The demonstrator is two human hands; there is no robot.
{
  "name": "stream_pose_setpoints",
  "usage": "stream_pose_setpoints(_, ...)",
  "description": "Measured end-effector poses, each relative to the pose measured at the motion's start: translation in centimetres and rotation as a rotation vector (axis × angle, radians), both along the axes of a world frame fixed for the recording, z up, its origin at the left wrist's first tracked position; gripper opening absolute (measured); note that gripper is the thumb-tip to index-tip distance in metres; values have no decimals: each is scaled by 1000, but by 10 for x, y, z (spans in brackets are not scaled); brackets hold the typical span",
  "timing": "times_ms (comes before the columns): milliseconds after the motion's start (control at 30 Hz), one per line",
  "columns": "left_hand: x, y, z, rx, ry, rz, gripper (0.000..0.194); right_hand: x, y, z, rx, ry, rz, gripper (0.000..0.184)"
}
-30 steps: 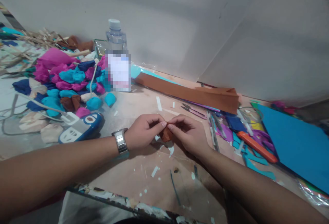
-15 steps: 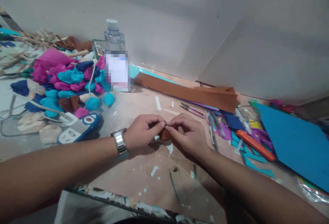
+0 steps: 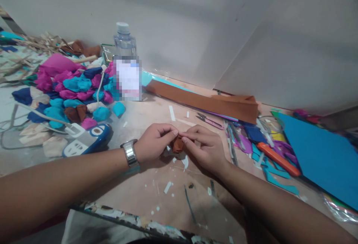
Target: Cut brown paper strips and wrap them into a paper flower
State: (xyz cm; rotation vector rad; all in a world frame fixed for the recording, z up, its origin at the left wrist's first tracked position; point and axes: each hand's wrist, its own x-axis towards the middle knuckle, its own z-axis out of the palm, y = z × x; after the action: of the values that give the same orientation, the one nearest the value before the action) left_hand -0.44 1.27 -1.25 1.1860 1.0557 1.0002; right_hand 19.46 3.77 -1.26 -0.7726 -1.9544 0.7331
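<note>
Between my two hands, over the middle of the table, is a small crumpled piece of brown crepe paper [image 3: 178, 145]. My left hand [image 3: 157, 142], with a metal watch [image 3: 130, 153] at its wrist, pinches the paper's upper edge between thumb and forefinger. From the other side my right hand [image 3: 206, 146] pinches the same edge, its fingertips close to the left ones. The paper hangs below the fingertips, its lower part bunched and rounded. White paper scraps [image 3: 185, 162] lie on the table just beneath.
Crumpled paper balls [image 3: 72, 83] in pink, blue and cream are heaped at left, beside a blue-white power socket [image 3: 88, 139], a phone [image 3: 128, 78] and a bottle [image 3: 124, 40]. At right lie thread snips [image 3: 209, 120], an orange cutter [image 3: 278, 158] and a blue sheet [image 3: 321, 154].
The fingertips have parted slightly along the brown paper's edge, and more of the paper shows between my hands. It has shifted a little to the left.
</note>
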Motion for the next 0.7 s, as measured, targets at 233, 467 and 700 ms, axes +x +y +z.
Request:
stream_pose_setpoints(233,2,-3,0,-35,-41,0,31,0,0,0,-8,3,7,18)
stream_pose_setpoints(467,-1,-1,0,63,82,-13,25,0,2,-1,-95,40,17,16)
stream_pose_setpoints(700,0,-3,1,70,72,-10,27,-3,1,-8,-343,78,-4,11)
